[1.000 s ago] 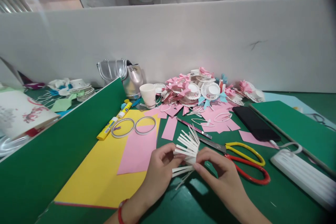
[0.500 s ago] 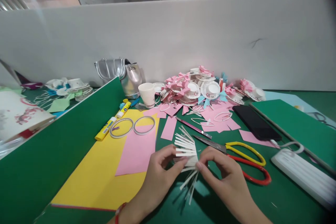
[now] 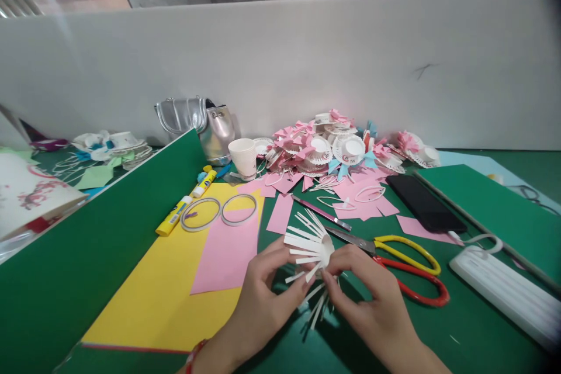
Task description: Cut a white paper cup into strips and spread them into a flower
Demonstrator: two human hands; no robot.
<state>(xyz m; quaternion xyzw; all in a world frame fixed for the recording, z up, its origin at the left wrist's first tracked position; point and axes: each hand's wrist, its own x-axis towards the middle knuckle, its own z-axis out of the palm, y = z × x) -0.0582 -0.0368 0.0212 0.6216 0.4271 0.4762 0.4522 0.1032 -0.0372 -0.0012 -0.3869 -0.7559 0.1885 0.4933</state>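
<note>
Between my hands is a white paper cup [image 3: 325, 250] whose wall is cut into many narrow strips that fan outward. My left hand [image 3: 269, 292] is closed on strips at its left side, thumb below and fingers behind. On the other side, my right hand [image 3: 372, 295] pinches the cup near its base with thumb and forefinger. More strips hang below the fingers. Just beyond my right hand lie scissors [image 3: 407, 254] with one yellow and one red handle. A purple craft knife [image 3: 322, 213] rests past the cup.
Yellow paper [image 3: 144, 298] at left carries tape rolls [image 3: 239, 223], a pink sheet [image 3: 223, 257] and glue sticks [image 3: 174, 217]. A green divider [image 3: 100, 234] stands beside it. Behind are an uncut cup [image 3: 243, 159] and a heap of paper hats [image 3: 319, 149]. A phone [image 3: 425, 203] and power strip [image 3: 504, 298] lie right.
The cut cup has turned and tilted, so its rounded base side shows more and the strips spread differently. My fingers have shifted slightly along it; both hands still hold it.
</note>
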